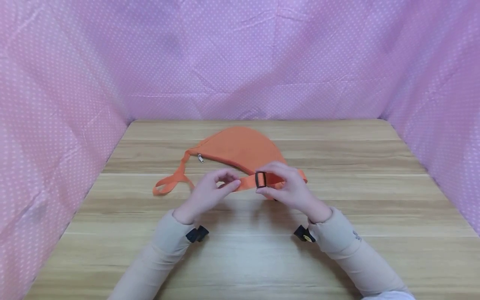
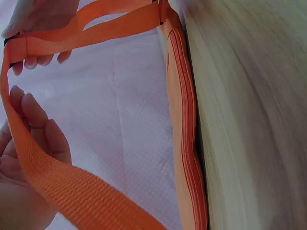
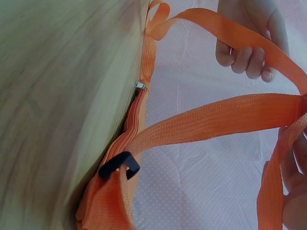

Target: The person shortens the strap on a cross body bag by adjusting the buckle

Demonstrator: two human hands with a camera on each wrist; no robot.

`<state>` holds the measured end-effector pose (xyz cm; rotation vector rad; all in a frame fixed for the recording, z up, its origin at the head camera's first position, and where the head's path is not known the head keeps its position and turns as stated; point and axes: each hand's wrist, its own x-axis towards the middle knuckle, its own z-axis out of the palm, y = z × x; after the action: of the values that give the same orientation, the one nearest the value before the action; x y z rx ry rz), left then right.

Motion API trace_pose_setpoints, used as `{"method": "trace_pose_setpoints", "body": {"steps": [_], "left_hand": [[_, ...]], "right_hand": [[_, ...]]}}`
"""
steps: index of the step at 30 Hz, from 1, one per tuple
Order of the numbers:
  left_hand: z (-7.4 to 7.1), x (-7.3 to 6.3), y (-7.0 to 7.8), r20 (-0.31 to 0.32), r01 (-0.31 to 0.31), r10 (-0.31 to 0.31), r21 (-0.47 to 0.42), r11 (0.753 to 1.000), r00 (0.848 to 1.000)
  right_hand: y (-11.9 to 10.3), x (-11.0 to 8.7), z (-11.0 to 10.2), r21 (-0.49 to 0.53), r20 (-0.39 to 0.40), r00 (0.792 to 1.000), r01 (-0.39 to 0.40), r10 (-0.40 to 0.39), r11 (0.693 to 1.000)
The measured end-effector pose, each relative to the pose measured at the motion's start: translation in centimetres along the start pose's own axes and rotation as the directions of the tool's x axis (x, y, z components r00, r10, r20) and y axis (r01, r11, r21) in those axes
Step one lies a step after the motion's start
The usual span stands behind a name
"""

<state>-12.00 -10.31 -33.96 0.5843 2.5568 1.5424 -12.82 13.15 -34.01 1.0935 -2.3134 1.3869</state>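
strap (image 1: 247,182) — left hand (image 1: 209,190) holding, right hand (image 1: 290,187) gripping buckle (image 1: 257,180)

The pouch (image 1: 241,146) looks matt cloth to me, its strap (image 2: 93,199) coarsely woven, slide buckle (image 1: 257,180) plastic, zipper pull (image 1: 200,158) shiny metal, tabletop (image 1: 247,266) smooth wood-grain.

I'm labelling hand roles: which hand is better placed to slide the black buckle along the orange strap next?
Probably the right hand: it pinches the black buckle. The left hand holds the orange strap apart from the buckle, so it seems better suited to steadying.
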Motion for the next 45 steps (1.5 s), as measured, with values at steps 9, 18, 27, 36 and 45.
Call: {"method": "trace_pose_setpoints", "body": {"steps": [9, 18, 27, 36, 45], "left_hand": [[-0.4, -0.4, -0.6, -0.024, 0.042, -0.046, -0.127, 0.991, 0.999], [0.3, 0.2, -0.5, -0.011, 0.025, -0.027, -0.161, 0.987, 1.000], [0.6, 0.4, -0.3, 0.002, 0.073, -0.074, -0.181, 0.981, 0.997], [0.8, 0.6, 0.0, -0.036, 0.103, -0.112, -0.193, 0.976, 0.993], [1.4, 0.7, 0.4, -0.045, 0.130, -0.142, -0.214, 0.968, 0.989]], "right_hand": [[0.1, 0.0, 0.1, 0.024, -0.012, 1.000, 0.003, -0.003, 1.000], [0.1, 0.1, 0.2, 0.014, -0.006, 0.999, 0.042, -0.042, 0.999], [0.1, 0.2, 0.3, 0.013, -0.014, 0.999, 0.045, -0.045, 0.999], [0.1, 0.1, 0.3, 0.003, -0.005, 1.000, 0.022, -0.022, 1.000], [-0.1, 0.1, 0.3, 0.001, 0.003, 1.000, 0.003, -0.003, 1.000]]}}
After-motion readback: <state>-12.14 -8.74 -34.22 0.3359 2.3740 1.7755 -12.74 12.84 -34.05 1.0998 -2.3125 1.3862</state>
